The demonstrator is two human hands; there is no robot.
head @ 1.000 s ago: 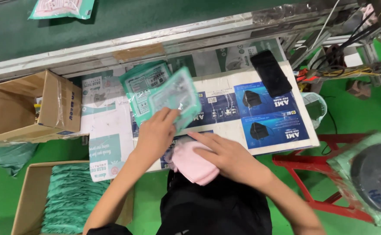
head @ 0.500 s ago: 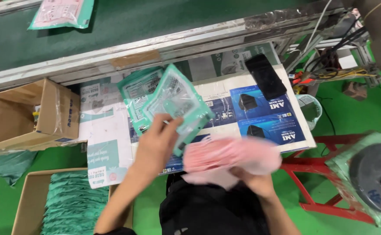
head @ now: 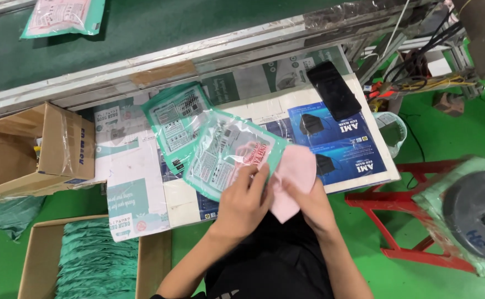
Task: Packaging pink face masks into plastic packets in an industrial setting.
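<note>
Pink mask partly entered into green-edged pouch; left hand grips pouch mouth, right hand pinches mask. Insertion unfinished, pouch unsealed on tabletop.

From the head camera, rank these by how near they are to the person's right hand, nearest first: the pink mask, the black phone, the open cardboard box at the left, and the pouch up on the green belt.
Measured from the right hand:
1. pink mask, held in that hand.
2. black phone, up and slightly right on the table.
3. open cardboard box, far left.
4. pouch on the green belt, top left corner.
</note>
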